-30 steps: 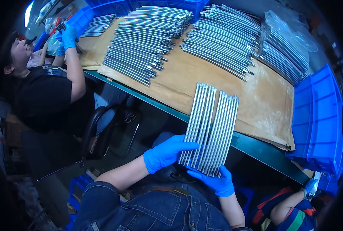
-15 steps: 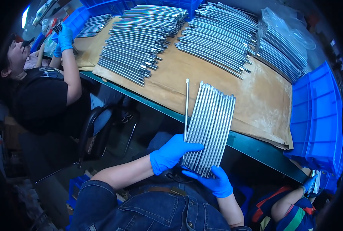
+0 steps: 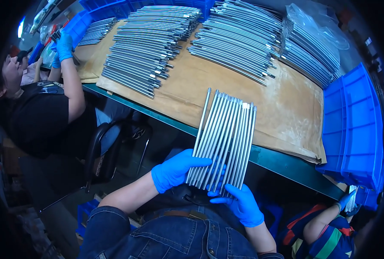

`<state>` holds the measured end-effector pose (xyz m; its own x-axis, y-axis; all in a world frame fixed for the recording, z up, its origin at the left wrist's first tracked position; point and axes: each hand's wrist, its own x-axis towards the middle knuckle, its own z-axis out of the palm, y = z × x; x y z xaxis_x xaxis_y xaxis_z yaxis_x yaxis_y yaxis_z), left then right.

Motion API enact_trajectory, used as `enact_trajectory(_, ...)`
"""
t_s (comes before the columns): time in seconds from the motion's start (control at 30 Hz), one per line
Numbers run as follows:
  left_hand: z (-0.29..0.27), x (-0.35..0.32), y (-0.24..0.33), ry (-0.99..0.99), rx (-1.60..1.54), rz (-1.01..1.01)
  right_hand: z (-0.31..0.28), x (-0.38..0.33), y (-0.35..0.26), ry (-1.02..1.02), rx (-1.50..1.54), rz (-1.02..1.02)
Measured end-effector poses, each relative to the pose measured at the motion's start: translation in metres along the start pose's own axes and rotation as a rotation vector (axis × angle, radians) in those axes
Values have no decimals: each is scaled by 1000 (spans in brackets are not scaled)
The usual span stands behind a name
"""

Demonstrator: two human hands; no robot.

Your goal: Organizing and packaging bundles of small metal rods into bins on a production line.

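While a co-worker in a black top [image 3: 41, 116] sits at the far left, one blue-gloved hand [image 3: 64, 45] raised at the table's left end, the action sits lower down. Left hand [image 3: 174, 170], in a blue glove, is clamped on the lower left side of a fan of metal rods [image 3: 224, 138], thumb lying across the front of them. These rods are held flat, side by side, off the table, their lower ends over the person's lap and their upper ends reaching up past the table's near edge [image 3: 286, 162]; one rod at the left of the fan pokes up higher than the rest. Right hand [image 3: 241, 205], gloved too, cups the bottom ends from below, fingers curled up against them. Beyond, on brown paper [image 3: 282, 112] covering the table, lie three long piles of the same rods: one toward the left [image 3: 148, 43], one in the middle [image 3: 239, 43], one near the right end [image 3: 308, 49], partly under clear plastic. Stacked blue bins [image 3: 355, 125] stand at the table's right edge, and another person's gloved hand [image 3: 347, 200] shows at the lower right, holding something I cannot make out.
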<state>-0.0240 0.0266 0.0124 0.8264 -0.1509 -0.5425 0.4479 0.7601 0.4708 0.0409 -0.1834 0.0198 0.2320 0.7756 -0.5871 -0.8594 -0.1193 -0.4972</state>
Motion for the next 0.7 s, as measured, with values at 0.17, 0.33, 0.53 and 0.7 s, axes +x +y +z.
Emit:
enact_trajectory(0.17,-4,2,-3,-10,-42,-43,1,-7,-2,51,-11,-76)
enact_trajectory(0.33,0,2,-4,-6,-49,5,1,-6,-3,115,-64,-58)
enact_trajectory(0.53,0,1,-5,36,-30,16,5,-1,1,196,-133,-62)
enact_trajectory(0.7,-1,1,-5,47,-62,-18,2,2,8,204,-210,-117)
